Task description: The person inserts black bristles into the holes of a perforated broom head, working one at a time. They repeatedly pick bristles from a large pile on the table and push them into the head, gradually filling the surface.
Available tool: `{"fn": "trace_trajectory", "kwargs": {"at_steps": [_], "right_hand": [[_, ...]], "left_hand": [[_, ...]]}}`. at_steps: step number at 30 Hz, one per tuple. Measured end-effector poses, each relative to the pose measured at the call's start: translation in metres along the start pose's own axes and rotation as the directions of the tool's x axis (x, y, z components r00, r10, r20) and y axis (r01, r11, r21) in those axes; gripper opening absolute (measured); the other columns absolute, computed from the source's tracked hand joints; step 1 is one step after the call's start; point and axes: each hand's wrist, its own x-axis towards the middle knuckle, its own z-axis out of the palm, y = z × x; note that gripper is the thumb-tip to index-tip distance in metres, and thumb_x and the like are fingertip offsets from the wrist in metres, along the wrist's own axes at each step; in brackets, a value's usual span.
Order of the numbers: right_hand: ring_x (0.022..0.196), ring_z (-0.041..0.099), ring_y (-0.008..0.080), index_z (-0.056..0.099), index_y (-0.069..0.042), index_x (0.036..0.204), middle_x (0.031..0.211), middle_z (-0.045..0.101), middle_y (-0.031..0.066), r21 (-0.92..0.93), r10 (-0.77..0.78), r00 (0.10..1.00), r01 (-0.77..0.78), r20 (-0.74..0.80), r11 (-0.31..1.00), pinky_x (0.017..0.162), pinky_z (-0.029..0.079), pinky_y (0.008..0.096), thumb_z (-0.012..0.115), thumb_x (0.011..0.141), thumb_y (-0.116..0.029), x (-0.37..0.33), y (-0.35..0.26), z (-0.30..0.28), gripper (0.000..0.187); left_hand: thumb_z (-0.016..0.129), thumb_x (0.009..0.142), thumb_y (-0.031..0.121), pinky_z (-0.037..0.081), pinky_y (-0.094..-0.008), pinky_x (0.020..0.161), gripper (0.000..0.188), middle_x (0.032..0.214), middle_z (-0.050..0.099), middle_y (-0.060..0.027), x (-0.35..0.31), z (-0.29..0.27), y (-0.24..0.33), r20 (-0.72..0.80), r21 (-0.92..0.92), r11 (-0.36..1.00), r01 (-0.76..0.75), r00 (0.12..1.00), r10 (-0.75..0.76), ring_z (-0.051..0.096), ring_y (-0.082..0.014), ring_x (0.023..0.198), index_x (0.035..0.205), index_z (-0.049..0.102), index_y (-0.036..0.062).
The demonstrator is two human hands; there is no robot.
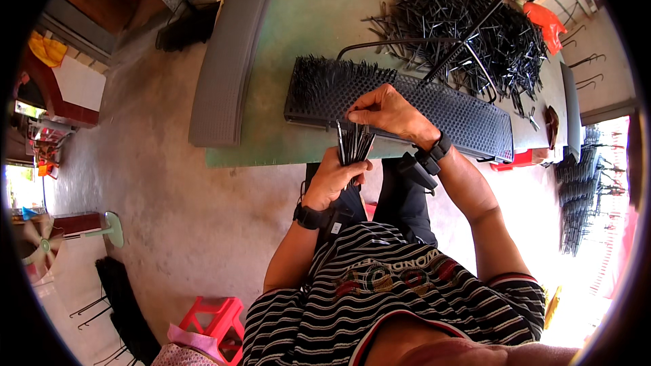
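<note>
A bare concrete floor point(169, 196) lay around the green counter point(305, 20), with a red plastic stool point(217, 318) below, a standing fan point(47, 240) at left, and glaring daylight at right.

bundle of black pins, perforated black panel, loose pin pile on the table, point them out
bundle of black pins point(354, 144), head view, mid-shafts above the left hand
perforated black panel point(468, 116), head view, bare right half
loose pin pile point(505, 41), head view, centre

A green table point(298, 20) bears a perforated black panel point(461, 118), a grey curved panel point(227, 68) and heaped black pins point(475, 34).
</note>
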Motion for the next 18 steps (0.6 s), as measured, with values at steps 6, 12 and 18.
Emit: {"fn": "trace_trajectory", "kwargs": {"at_steps": [6, 12, 18], "right_hand": [[0.063, 0.051, 0.0028, 0.067, 0.004, 0.085, 0.067, 0.061, 0.0001, -0.195, -0.021, 0.963, -0.033, -0.268, 0.98, 0.054, 0.042, 0.0209, 0.064, 0.083, -0.013, -0.002, 0.01, 0.011, 0.017], [0.052, 0.054, 0.0093, 0.066, 0.004, 0.086, 0.063, 0.061, 0.0048, 0.163, 0.121, 0.88, -0.05, -0.46, 0.985, 0.049, 0.043, 0.0238, 0.062, 0.082, -0.014, -0.005, 0.018, 0.004, 0.019], [0.076, 0.066, 0.0213, 0.063, 0.001, 0.092, 0.089, 0.064, 0.0123, -0.672, -0.729, 0.59, 0.386, -0.347, 0.632, 0.061, 0.052, 0.0269, 0.062, 0.073, 0.008, -0.04, 0.011, 0.013, 0.02]], "left_hand": [[0.063, 0.079, 0.004, 0.044, -0.0272, 0.052, 0.033, 0.078, 0.064, -0.0101, 0.012, -0.008, -0.006, 0.029, -0.046, 0.999, -0.001, 1.0, 0.003, 0.056, -0.0145, 0.056, 0.11, 0.057, -0.0055], [0.063, 0.08, 0.003, 0.044, -0.028, 0.051, 0.031, 0.078, 0.063, -0.0107, 0.018, -0.015, -0.013, 0.025, -0.106, 0.994, 0.022, 0.999, -0.019, 0.056, -0.0163, 0.056, 0.109, 0.058, -0.0042], [0.062, 0.081, 0.003, 0.048, -0.0304, 0.052, 0.027, 0.081, 0.064, -0.012, 0.018, -0.019, -0.011, -0.157, -0.31, 0.95, -0.039, 0.988, -0.011, 0.061, -0.0197, 0.06, 0.107, 0.059, -0.0014]]}}
